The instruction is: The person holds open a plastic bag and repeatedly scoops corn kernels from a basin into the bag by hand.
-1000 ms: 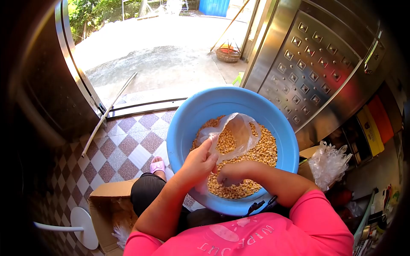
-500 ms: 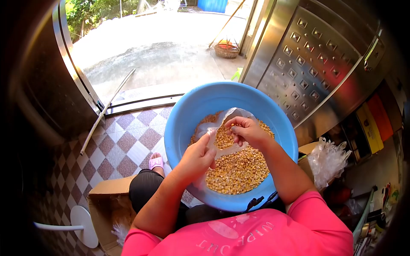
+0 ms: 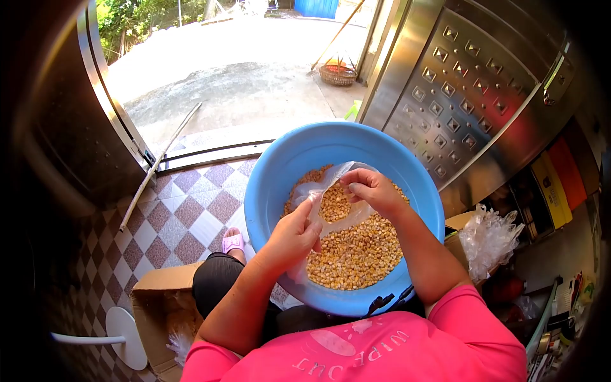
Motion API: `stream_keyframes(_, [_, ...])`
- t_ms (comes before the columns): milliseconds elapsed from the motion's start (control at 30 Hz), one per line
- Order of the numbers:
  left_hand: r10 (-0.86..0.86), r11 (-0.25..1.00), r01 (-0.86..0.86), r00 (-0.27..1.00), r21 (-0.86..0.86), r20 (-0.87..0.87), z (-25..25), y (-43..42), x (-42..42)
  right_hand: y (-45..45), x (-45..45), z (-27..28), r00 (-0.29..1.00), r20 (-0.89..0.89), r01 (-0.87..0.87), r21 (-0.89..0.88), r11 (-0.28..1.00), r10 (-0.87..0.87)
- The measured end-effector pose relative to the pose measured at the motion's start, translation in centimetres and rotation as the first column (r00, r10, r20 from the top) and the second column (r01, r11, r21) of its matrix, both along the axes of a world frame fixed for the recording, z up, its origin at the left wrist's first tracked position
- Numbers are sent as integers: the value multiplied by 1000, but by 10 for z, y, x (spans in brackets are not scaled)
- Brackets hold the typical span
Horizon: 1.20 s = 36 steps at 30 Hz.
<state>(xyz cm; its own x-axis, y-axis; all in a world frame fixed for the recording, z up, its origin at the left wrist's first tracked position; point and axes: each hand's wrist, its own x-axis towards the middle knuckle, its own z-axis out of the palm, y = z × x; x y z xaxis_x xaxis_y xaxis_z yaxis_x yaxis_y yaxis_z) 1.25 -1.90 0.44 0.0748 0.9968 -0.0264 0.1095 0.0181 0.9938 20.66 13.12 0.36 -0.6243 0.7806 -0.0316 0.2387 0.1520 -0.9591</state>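
Left hand [image 3: 294,234]: inside the near left edge of the blue basin [image 3: 321,145], back of the hand up, forearm [image 3: 238,312] slanting in from the wearer's left with the elbow bent. Its fingers are drawn together, thumb and forefinger pinching the rim of a clear plastic bag [image 3: 310,189].

Right hand [image 3: 377,191]: above the right side of the bag's mouth, forearm [image 3: 431,251] crossing the basin's right edge, wrist turned inward. The fingers curl toward the thumb, the gap between them small — whether they grip film or kernels cannot be told.

The bag sits near the basin's middle, toward the far edge, mouth open, with corn kernels [image 3: 353,258] visible inside. Loose kernels surround it — the widest spread lies toward the basin's near edge.
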Motion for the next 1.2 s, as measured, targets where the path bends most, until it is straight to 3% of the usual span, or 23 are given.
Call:
stream_keyframes(67, [7, 1000, -7, 1000, -5, 9, 2, -1, 0, -7, 0, 9, 996, 3, -84, -47, 995, 84])
stream_keyframes(167, [18, 1000, -18, 999, -8, 27, 2, -2, 1, -15, 2, 14, 852, 10, -473, -413, 778, 524])
stream_keyframes(200, [23, 1000, -23, 999, -4, 35, 2, -2, 1, -19, -1, 14, 851, 11, -474, -412, 778, 525])
stream_keyframes(267, [22, 998, -22, 1000, 51, 3, -9, 2, -1, -33, -12, 13, 639, 192, -589, -500, 634, 745])
stream_keyframes(300, [22, 994, -19, 999, 105, -29, -12, 3, -1, -39, -14, 2, 639, 192, -589, -500, 635, 745])
stream_keyframes(367, [13, 997, -13, 1000, 73, -2, -4, 0, 0, -48, -18, -27, 589, 511, -666, -131, 734, 626])
stream_keyframes(400, [6, 999, -7, 1000, 41, 27, -1, -1, 0, -51, -22, -33, 590, 511, -666, -130, 735, 625])
stream_keyframes(467, [3, 999, -4, 1000, 34, 26, -3, 0, 0, -56, -29, -41, 502, 694, -751, 53, 659, 516])
stream_keyframes(533, [1, 1000, -1, 1000, 29, 25, -4, 0, 0, -59, -29, -68, 487, 700, -730, -3, 684, 523])
stream_keyframes(567, [4, 1000, -5, 999, 23, 45, -4, 0, 0, -56, -27, -100, 536, 651, -773, 125, 621, 537])
stream_keyframes(633, [9, 1000, -10, 998, 17, 66, -3, 0, 0, -60, -30, -111, 575, 598, -796, 253, 549, 558])
stream_keyframes(700, [-8, 1000, 8, 1000, 9, 15, -1, 0, -1, -65, -31, -113, 244, 710, -848, -175, 500, 661])
stream_keyframes(733, [-7, 1000, 7, 1000, 9, 15, 1, -1, -1, -70, -35, -100, 243, 710, -848, -175, 500, 661])
stream_keyframes(800, [-4, 1000, 4, 1000, -2, -16, 3, -1, 0, -81, -42, -70, 75, 725, -816, -350, 460, 685])
stream_keyframes(900, [-3, 1000, 3, 1000, 0, -15, 2, -1, 0, -85, -44, -40, 105, 645, -752, -447, 485, 757])
stream_keyframes(1033, [0, 1000, 0, 1000, 15, 1, -3, 0, 0, -79, -41, -41, 67, 633, -731, -495, 470, 771])
stream_keyframes(1100, [-5, 1000, 5, 1000, 7, -15, 0, -1, -1, -70, -38, -30, 201, 545, -712, -490, 503, 814])
stream_keyframes(1133, [-5, 1000, 5, 1000, 7, -14, -3, -1, -1, -66, -36, -21, 200, 545, -712, -490, 503, 814])
stream_keyframes(1200, [10, 998, -7, 998, 57, -56, -8, 1, -2, -58, -31, 0, 450, 402, -673, -434, 598, 798])
